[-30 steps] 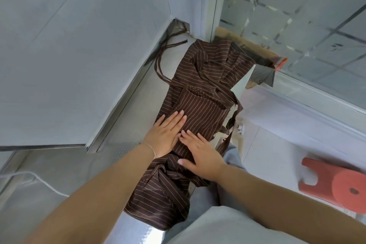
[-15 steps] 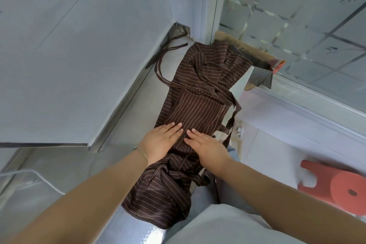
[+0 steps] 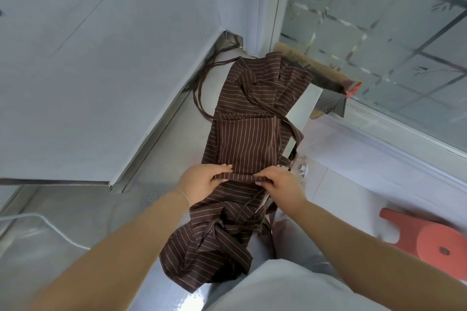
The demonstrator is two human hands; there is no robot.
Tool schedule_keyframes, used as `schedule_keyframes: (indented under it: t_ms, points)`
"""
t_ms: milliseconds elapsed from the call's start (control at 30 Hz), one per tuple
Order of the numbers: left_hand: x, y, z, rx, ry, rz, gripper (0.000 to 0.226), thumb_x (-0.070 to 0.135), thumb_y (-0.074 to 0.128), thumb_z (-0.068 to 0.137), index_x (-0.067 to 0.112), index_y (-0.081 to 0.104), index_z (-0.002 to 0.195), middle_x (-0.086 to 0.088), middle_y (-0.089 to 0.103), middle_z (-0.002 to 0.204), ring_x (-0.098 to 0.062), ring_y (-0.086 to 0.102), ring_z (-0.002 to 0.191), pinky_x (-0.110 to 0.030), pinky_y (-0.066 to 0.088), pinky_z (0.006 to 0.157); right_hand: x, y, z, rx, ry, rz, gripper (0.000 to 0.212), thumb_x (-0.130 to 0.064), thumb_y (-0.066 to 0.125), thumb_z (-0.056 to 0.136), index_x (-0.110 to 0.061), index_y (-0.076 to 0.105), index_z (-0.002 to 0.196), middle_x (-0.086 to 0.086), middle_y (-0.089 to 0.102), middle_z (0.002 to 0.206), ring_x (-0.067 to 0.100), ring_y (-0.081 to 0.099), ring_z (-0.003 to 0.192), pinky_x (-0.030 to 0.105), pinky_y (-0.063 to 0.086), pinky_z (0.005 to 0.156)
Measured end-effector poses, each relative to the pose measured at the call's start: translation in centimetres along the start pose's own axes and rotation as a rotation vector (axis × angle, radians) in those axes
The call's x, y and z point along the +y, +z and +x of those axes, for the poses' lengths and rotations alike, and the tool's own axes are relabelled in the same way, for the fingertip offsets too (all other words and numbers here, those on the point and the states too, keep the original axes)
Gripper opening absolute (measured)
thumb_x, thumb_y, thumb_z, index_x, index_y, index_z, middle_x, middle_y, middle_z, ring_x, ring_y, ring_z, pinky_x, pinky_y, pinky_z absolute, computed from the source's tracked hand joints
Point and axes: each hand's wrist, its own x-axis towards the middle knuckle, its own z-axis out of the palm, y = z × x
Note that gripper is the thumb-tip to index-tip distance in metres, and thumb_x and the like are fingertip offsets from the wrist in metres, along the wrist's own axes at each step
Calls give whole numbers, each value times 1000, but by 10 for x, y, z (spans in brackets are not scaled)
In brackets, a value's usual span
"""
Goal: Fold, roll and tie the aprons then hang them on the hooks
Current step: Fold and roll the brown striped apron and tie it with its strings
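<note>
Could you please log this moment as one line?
step: rolling | apron: on counter | left hand: pinching fold | right hand: pinching fold

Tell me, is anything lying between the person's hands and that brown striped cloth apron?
Nothing visible. The left hand and right hand both already pinch a raised fold across the brown striped cloth apron, fingers directly on the fabric. No hooks appear in view.

Bright, even daylight, prob. from window; wide-angle edge warp, slight blur.

Apron (image 3: 249, 139) lengthwise on counter (image 3: 177, 144), wall left, stool (image 3: 434, 240) lower right, possibly on floor, cable (image 3: 50, 225) left.
</note>
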Motion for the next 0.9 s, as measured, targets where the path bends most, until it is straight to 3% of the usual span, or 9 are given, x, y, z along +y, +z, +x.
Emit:
schedule_keyframes:
  t_ms: [133, 300, 433, 533, 600, 700, 767, 833, 900]
  points:
    - [3, 3, 6, 73, -251, -411, 27, 28, 58, 94, 25, 65, 120, 8, 66, 113, -12, 61, 102, -31, 49, 98, 1, -19, 18, -102, 330, 281, 15, -25, 69, 87, -21, 73, 100, -11, 67, 87, 8, 62, 87, 29, 50, 88]
    - [20, 12, 12, 239, -458, -707, 20, 24, 55, 97, 22, 64, 114, 5, 63, 113, -16, 56, 112, -31, 44, 102, -4, -32, 44, -210, 464, 294, 19, -32, 65, 90, -17, 70, 99, -9, 62, 84, 4, 55, 78, 24, 45, 75]
    - [28, 18, 24, 343, -521, -656, 18, 17, 56, 96, 18, 66, 111, 1, 60, 119, -17, 52, 116, -31, 40, 103, -9, -35, 52, -225, 571, 306, 21, -35, 67, 89, -14, 67, 94, 5, 66, 98, 11, 55, 82, 24, 42, 74]
    - [30, 19, 29, 348, -496, -592, 12, 16, 56, 95, 20, 62, 105, 4, 58, 111, -17, 53, 112, -27, 40, 96, -14, -28, 45, -134, 603, 251, 24, -37, 65, 89, -17, 59, 101, 2, 63, 101, 16, 57, 89, 28, 41, 72]
    - [34, 20, 33, 347, -486, -515, 10, 16, 57, 94, 25, 59, 97, 6, 57, 108, -16, 55, 105, -28, 42, 93, -15, -17, 34, 36, 428, -119, 26, -35, 62, 91, -20, 53, 111, 1, 58, 109, 20, 58, 98, 33, 47, 79]
    - [34, 19, 41, 351, -495, -392, 16, 17, 57, 94, 31, 61, 89, 1, 55, 114, -19, 57, 99, -28, 43, 90, -11, 4, 23, 308, -154, -559, 29, -24, 70, 85, -17, 64, 112, 6, 59, 118, 29, 56, 110, 44, 47, 90]
    - [31, 12, 46, 302, -512, -385, 17, 16, 57, 94, 31, 64, 88, -1, 56, 121, -22, 57, 109, -30, 43, 94, 0, 13, 23, 262, -406, -633, 33, -29, 74, 80, -16, 69, 110, 4, 64, 117, 26, 58, 112, 43, 49, 92]
    - [30, 8, 47, 287, -484, -321, 14, 16, 57, 94, 26, 67, 91, -2, 55, 126, -22, 55, 114, -29, 42, 95, 15, 13, 22, 162, -507, -688, 46, -32, 78, 77, -15, 67, 118, 2, 66, 120, 23, 60, 112, 39, 49, 94]
    - [33, 8, 40, 406, -315, -47, 11, 17, 60, 91, 21, 68, 97, -4, 52, 125, -22, 55, 108, -28, 44, 91, 26, 8, 24, 114, -548, -700, 51, -28, 80, 75, -13, 66, 122, 2, 66, 122, 22, 62, 111, 38, 50, 94]
